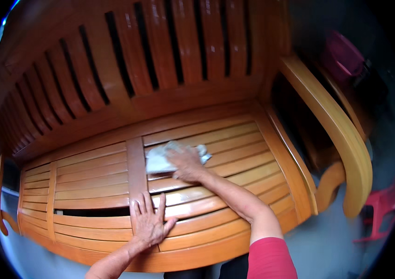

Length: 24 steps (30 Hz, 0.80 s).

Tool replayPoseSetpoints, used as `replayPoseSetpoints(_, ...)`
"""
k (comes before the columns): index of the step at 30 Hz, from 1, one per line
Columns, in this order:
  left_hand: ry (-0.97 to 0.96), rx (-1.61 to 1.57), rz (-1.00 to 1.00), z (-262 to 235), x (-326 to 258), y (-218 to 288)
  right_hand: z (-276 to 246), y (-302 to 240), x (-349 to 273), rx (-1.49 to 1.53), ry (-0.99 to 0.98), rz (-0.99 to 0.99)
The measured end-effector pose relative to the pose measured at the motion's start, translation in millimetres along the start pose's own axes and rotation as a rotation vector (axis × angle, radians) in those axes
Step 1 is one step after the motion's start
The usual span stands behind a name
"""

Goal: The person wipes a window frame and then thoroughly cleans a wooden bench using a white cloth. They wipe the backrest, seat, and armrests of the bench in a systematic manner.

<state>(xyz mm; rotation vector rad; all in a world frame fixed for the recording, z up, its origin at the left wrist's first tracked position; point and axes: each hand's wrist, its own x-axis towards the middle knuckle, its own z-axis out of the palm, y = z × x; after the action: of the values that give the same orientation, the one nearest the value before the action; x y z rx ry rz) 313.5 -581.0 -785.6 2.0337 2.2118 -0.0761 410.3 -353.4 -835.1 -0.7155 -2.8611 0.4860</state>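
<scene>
A long varnished wooden bench [141,111] with a slatted back and seat fills most of the head view. My right hand [187,163] presses a crumpled white cloth [157,160] onto the right part of the slatted seat; its fingers are slightly blurred and partly sunk in the cloth. Lower and to the left, my left hand [150,221] rests on the seat, palm down and fingers spread. It lies over the wide crosspiece [137,169] and the slats beside it, holding nothing.
A dark gap [93,212] runs between seat slats left of my left hand. The curved armrest [332,121] rises at the right end, another armrest [0,195] at the far left. Beyond the right one are a pink basin [343,56] and a red plastic stool [385,204].
</scene>
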Motion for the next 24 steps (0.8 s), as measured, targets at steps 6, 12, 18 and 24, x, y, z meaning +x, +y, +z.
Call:
replayPoseSetpoints(6, -0.019, 0.004, -0.073, -6, -6, 2, -39, 22, -67, -0.153, 0.098, 0.228)
replayPoseSetpoints(12, 0.001, 0.024, -0.037, -6, -4, 7, -108, 128, -190, -0.316, 0.142, 1.202)
replayPoseSetpoints(18, 0.026, 0.022, -0.030, 0, -7, 2, -106, 64, -275, -0.463, 0.160, 1.178)
replayPoseSetpoints(24, -0.068, -0.012, -0.064, -7, -5, 10, -56, -32, -322, -0.533, 0.417, 1.207)
